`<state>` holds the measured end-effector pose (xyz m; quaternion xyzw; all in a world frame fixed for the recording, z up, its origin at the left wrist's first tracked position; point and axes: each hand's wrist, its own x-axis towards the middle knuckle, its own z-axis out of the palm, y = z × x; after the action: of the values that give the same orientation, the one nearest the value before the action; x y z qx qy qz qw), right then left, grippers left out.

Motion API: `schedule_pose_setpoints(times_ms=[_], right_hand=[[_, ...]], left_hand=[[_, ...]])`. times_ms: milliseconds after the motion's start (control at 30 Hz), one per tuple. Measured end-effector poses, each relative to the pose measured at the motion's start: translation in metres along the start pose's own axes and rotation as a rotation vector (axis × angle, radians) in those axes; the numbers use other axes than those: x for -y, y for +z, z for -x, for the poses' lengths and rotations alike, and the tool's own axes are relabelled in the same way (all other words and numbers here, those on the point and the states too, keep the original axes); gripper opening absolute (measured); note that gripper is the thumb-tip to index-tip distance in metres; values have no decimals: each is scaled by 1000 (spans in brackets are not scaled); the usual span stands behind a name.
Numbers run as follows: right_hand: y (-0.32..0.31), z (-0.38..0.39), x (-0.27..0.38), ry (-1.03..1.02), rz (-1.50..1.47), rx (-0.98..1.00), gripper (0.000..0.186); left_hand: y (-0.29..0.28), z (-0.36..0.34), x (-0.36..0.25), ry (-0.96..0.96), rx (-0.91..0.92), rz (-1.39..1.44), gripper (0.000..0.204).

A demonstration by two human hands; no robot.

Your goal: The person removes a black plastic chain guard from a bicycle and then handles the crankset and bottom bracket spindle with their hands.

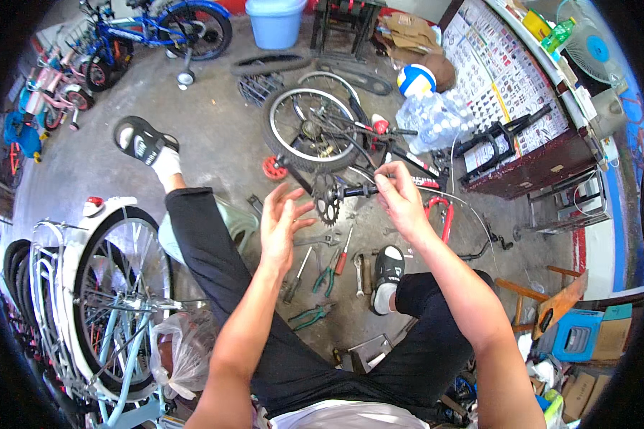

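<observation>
My right hand (402,200) is closed, thumb and fingers pinched at the end of the dark axle of a bicycle crankset (328,200). Its toothed chainring points left, and a black crank arm runs up and left from it toward a red round piece (274,168). Just left of the chainring, my left hand (283,218) is open with its fingers spread, holding nothing. Beyond both hands a bicycle wheel (270,132) with a black tyre lies on top of bike parts. Below them on the floor are a red screwdriver (343,252), green-handled pliers (325,282) and a combination wrench (359,275).
An upright bicycle wheel (86,286) stands at left beside a plastic bag (182,350). A pale green stool (232,229) is by my left leg. At right are wrapped bottles (436,121), a dark cabinet (511,168) and a blue stool (576,336). Children's bikes stand far left.
</observation>
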<state>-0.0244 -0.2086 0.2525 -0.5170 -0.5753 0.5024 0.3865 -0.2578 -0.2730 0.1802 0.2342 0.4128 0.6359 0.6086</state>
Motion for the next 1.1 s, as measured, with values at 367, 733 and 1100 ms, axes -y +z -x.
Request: schedule_pose_setpoints(times_ms=[367,733,1100], right_hand=[[-9,65,86,20,-934,-80,14],[-20,60,67,126,-1222,81,15],[-23,59,77,138,-1095,80,15]], left_hand=[[98,118,-17,214,150,-289,30],[185,63,-18,314,84,114,46],[179,36,-15,230,178,91,32]])
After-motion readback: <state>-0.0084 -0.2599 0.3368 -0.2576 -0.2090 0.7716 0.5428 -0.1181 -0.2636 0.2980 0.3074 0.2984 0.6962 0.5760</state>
